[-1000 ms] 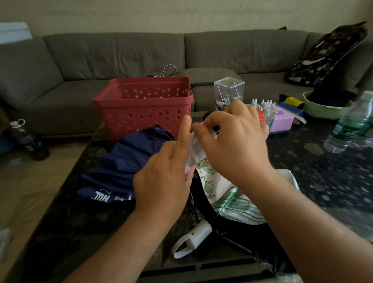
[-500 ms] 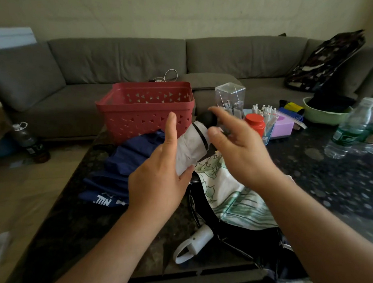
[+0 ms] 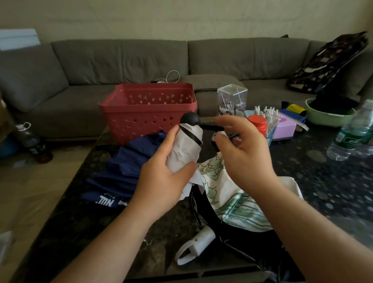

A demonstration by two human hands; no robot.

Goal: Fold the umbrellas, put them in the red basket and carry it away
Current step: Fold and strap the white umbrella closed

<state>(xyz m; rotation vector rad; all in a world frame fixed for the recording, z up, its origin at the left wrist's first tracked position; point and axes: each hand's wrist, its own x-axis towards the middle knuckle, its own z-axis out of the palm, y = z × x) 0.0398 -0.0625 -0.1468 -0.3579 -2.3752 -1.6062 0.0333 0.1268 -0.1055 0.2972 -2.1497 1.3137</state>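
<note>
The left hand grips a rolled white umbrella, fingers curled round it, above the tabletop just near the red basket. The right hand hovers beside its black strap, fingers loosely spread, holding nothing. A blue umbrella lies left, a printed one right.

Only readable bit is on the navy umbrella lying on the tabletop: white block letters near its edge, upside down from here, look like "NUL" or similar. The water bottle has a green label, but its print is too blurry to read.
</note>
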